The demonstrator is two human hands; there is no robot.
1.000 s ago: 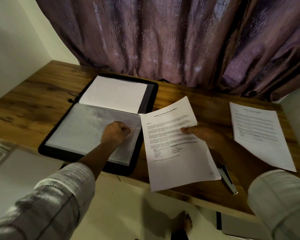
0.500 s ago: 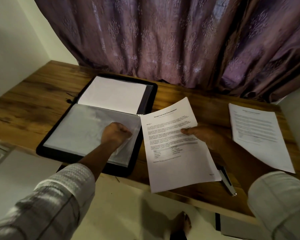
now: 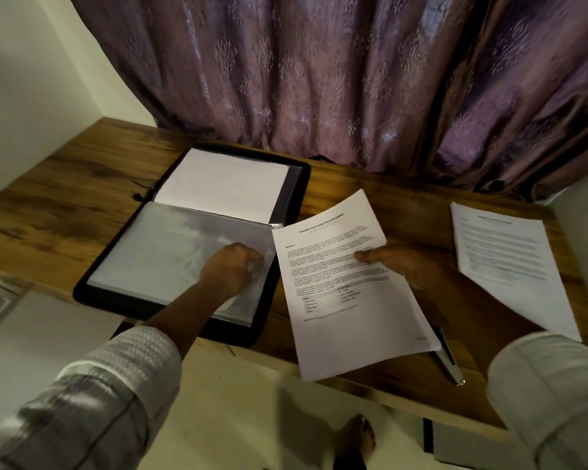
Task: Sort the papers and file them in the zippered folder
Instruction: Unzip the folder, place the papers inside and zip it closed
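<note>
Little has moved since the earlier frames: both hands occupy the same stations, and only the plastic under the left hand looks slightly more gathered; the zippered folder lies open on the desk, with a blank white sheet in its far half and a clear sleeve covering its near half; the left hand rests on the right edge of that sleeve, fingers curled and apparently pinching the plastic, though whether the pocket mouth is actually parted cannot be told; the right hand holds a printed document just right of the folder, thumb on top and fingers beneath, the page tilted and its left edge close to the folder's border; whether it is one leaf or several cannot be told; a further stack of papers lies well to the right of the folder, unfiled, and a pen lies between the two, partly under the held document. Assessment: the step in hand is opening the sleeve to receive the document, with filing well short of complete; the next move calls for the left hand to lift the upper layer clear while the right squares the page to the opening and feeds it in leading edge first; a skewed entry would likely catch or crease the paper.
</note>
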